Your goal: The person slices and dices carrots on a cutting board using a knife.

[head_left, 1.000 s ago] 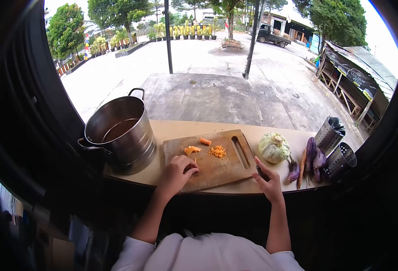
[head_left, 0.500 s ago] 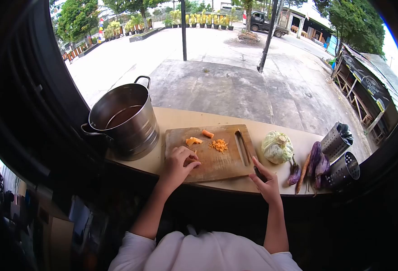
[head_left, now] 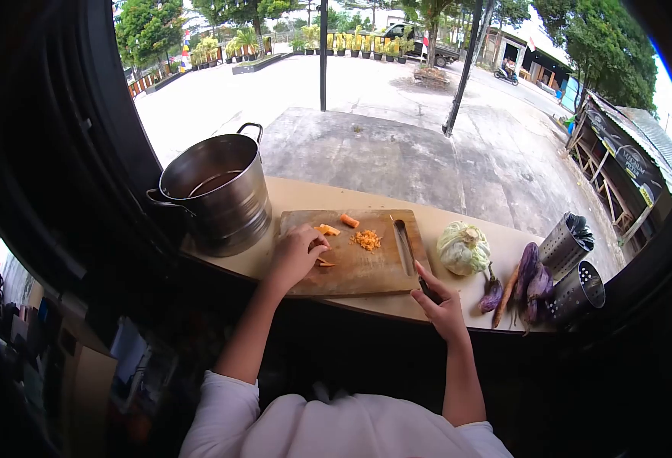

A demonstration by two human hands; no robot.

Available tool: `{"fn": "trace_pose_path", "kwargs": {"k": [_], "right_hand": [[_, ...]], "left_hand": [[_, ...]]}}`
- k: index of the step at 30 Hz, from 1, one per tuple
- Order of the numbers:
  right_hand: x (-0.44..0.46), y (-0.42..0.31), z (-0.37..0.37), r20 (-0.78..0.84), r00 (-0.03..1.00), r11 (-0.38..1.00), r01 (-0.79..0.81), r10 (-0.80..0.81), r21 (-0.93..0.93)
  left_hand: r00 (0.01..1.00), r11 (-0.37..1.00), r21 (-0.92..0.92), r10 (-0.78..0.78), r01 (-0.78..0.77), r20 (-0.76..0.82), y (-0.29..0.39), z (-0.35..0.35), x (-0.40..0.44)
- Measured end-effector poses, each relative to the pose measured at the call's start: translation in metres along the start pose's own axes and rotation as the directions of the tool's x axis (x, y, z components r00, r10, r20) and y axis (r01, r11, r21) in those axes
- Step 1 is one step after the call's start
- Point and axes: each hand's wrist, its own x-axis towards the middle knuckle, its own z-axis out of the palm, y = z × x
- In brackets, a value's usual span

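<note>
A wooden cutting board (head_left: 351, 278) lies on the counter. My left hand (head_left: 298, 252) rests at its left side, fingers curled down over thin carrot strips (head_left: 326, 263) that show at the fingertips. Larger carrot pieces (head_left: 327, 229) and a carrot chunk (head_left: 349, 220) lie just beyond it. Finely diced carrot (head_left: 365, 240) sits in a small heap mid-board. At the board's right edge my right hand (head_left: 440, 305) is closed around the dark handle of a knife (head_left: 405, 243). Its blade points away from me, over the slot in the board.
A large metal pot (head_left: 225, 198) with brownish liquid stands left of the board. To the right are a cabbage (head_left: 463, 249), purple eggplants (head_left: 530, 275), a whole carrot (head_left: 507, 296) and two perforated metal holders (head_left: 577, 294). The counter's (head_left: 336, 192) far edge borders a paved yard.
My right hand has moved slightly left and closed around the knife handle. My left hand has shifted a little away from me, leaving carrot strips visible below its fingers. The view has tilted slightly.
</note>
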Motion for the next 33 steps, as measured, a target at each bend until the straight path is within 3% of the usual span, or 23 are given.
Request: {"fn": "trace_pose_path", "kwargs": {"k": [5, 11, 20, 25, 30, 33], "right_hand": [[0.001, 0.0, -0.001, 0.003, 1.0, 1.0, -0.029, 0.029, 0.009], [0.0, 0.0, -0.002, 0.011, 1.0, 1.0, -0.026, 0.026, 0.008], [0.0, -0.001, -0.002, 0.023, 1.0, 0.996, -0.012, 0.01, 0.083], [0.003, 0.001, -0.002, 0.038, 0.999, 0.989, -0.01, 0.005, 0.149], [0.0, -0.003, 0.004, 0.005, 1.0, 0.996, 0.0, -0.001, 0.089], [-0.013, -0.025, 0.022, 0.047, 0.994, 0.995, -0.103, 0.103, 0.011]], "left_hand": [[0.995, 0.983, -0.182, 0.048, -0.031, 0.087, -0.005, -0.007, -0.013], [0.991, 0.989, -0.114, 0.105, -0.095, 0.079, 0.01, -0.017, -0.026], [0.994, 0.987, -0.137, 0.079, -0.088, -0.074, 0.016, -0.005, -0.041], [0.996, 0.959, -0.272, 0.057, -0.074, -0.069, 0.017, -0.009, -0.044], [0.992, 0.973, -0.207, 0.081, -0.1, -0.099, 0.01, -0.006, -0.044], [0.994, 0.967, -0.248, 0.037, -0.062, -0.101, 0.007, 0.0, -0.044]]}}
